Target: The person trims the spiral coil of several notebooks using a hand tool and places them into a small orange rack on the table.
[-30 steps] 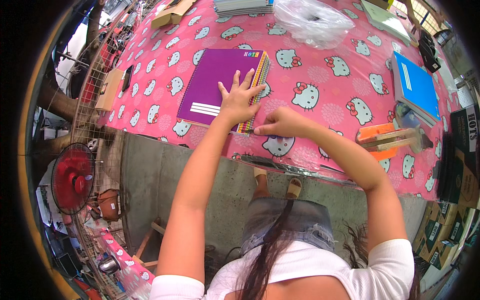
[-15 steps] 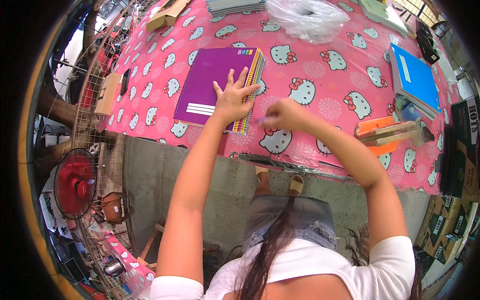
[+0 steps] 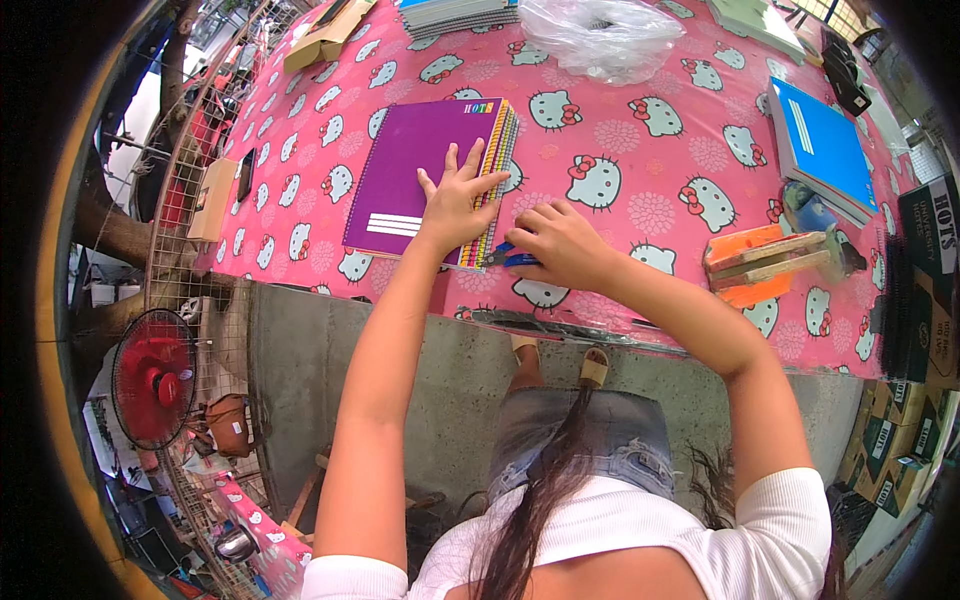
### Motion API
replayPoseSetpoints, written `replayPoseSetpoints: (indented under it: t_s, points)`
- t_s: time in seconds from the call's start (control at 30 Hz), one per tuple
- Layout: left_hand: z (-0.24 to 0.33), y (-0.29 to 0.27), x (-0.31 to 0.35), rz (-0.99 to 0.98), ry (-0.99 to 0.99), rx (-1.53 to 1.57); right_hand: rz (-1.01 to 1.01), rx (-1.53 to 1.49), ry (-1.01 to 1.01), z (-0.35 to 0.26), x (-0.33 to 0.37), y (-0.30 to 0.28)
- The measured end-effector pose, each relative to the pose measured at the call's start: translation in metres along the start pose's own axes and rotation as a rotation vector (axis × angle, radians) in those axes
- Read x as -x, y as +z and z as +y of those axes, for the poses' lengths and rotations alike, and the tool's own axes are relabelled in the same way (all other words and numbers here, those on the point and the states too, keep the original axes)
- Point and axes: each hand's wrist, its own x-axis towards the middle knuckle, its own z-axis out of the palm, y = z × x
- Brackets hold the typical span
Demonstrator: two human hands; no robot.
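Observation:
A stack of spiral notebooks with a purple cover [image 3: 400, 170] lies on the table, its striped, many-coloured edges showing along the right side. My left hand [image 3: 458, 208] rests on the cover near that right edge, fingers spread and flat. Close to the stack's near right corner, my right hand [image 3: 560, 245] is closed around small blue-handled pliers [image 3: 520, 260]. Their dark jaws point left and reach the notebooks' corner. Whether the jaws grip a wire there is too small to tell.
A pink patterned cloth covers the table [image 3: 640, 215]. To the right are a blue notebook stack [image 3: 820, 145] and an orange item with wooden strips [image 3: 765, 262]. Clear plastic [image 3: 605, 35], more notebooks [image 3: 460, 14] and an opened carton [image 3: 325, 38] sit at the far side. A phone [image 3: 246, 175] lies left.
The right hand's motion blur is gone, and the pliers are now plainly visible at the notebooks' near right corner. The left hand stays on the cover. The whole view has shifted slightly.

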Motion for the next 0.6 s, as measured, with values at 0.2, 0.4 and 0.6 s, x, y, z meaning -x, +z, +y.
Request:
replayPoseSetpoints:
  t_s: [0.2,0.4,0.6]
  points:
    - [0.0,-0.001,0.004,-0.045,-0.007,-0.12,-0.4,-0.58,0.463,0.002,-0.026,-0.025]
    - [0.015,-0.008,-0.002,-0.126,-0.043,-0.217,-0.52,-0.726,0.642,0.005,-0.027,-0.029]
    - [0.013,-0.008,-0.003,-0.129,-0.045,-0.192,-0.052,-0.035,0.046,0.008,0.004,-0.013]
